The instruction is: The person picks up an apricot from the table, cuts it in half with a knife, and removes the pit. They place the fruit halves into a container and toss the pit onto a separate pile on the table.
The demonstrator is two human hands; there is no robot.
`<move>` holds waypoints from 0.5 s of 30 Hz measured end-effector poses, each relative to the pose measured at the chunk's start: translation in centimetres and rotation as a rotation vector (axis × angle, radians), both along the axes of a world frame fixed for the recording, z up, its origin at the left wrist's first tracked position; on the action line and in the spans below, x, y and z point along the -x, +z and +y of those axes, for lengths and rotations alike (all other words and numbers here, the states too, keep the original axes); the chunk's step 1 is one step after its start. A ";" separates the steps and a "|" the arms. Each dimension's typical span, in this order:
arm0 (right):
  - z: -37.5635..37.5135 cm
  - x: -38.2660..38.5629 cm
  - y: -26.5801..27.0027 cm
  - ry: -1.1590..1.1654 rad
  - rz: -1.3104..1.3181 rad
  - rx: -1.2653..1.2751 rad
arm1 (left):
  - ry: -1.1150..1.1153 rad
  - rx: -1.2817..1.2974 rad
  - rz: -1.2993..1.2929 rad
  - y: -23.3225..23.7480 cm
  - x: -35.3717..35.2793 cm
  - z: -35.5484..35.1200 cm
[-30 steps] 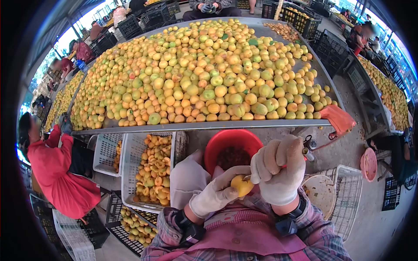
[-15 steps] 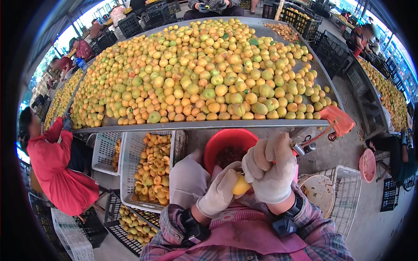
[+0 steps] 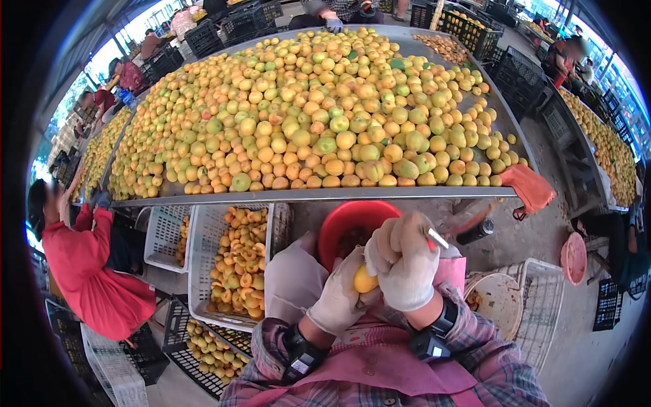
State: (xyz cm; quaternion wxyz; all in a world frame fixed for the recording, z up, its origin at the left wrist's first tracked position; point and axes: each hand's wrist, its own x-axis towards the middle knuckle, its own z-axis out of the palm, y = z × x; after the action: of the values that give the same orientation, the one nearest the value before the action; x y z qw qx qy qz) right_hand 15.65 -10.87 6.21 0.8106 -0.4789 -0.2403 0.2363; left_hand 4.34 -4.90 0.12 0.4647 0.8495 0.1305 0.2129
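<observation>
Where the yellow fruit (image 3: 365, 279) is held, in the head view: in front of the pink apron (image 3: 380, 359), just beyond its top edge.
Left hand (image 3: 339, 293): white-gloved; its fingers are closed around the yellow fruit.
Right hand (image 3: 405, 261): white-gloved and clenched around a small tool (image 3: 437, 237), whose metal end is seen sticking out of the fist; the other end is hidden. The hand is held right beside the fruit.
Desk (image 3: 305, 197): loaded with a broad pile of whole fruit (image 3: 298, 129), yellow, orange and greenish; a red bag (image 3: 530, 188) is draped over its near right corner.
Red tub (image 3: 339, 218): set just beyond the hands, partly covered by them; its dark contents cannot be made out.
White crate (image 3: 202, 288): placed left of the knees, filled with cut fruit (image 3: 237, 268).
Black crate (image 3: 178, 339): set nearer, with more fruit inside.
Dark bottle (image 3: 476, 232): seen to the right of the fist.
Person in red (image 3: 95, 271): seated at the left, one gloved hand held at the desk edge.
</observation>
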 end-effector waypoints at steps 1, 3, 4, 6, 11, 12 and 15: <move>-0.2 0.2 0.2 0.025 0.026 -0.027 | -0.002 -0.003 -0.003 -0.1 0.0 -0.1; -0.6 0.1 -1.3 0.040 -0.069 -0.048 | -0.019 0.076 0.027 -0.2 -0.1 0.0; -0.8 0.1 -2.0 0.060 -0.155 -0.060 | -0.041 0.121 0.047 -0.1 -0.1 0.0; -1.6 1.1 -3.4 -0.074 -0.139 0.182 | -0.032 0.114 0.039 0.0 -0.2 -0.1; -2.0 0.3 -1.3 0.070 -0.351 -0.031 | -0.082 0.185 0.073 -1.1 -0.2 0.2; -2.1 0.4 -0.2 -0.006 -0.471 -0.039 | -0.112 0.170 0.106 -2.1 -0.2 0.6; -2.4 0.5 -1.8 0.142 -0.413 0.004 | -0.091 0.112 0.084 -4.4 0.3 0.3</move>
State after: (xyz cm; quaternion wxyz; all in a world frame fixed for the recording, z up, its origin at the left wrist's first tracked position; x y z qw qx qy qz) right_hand 15.18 -13.32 4.36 0.7245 -0.5006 -0.4340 0.1901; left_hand 4.08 -4.60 -4.25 0.5147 0.8355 0.1228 0.1481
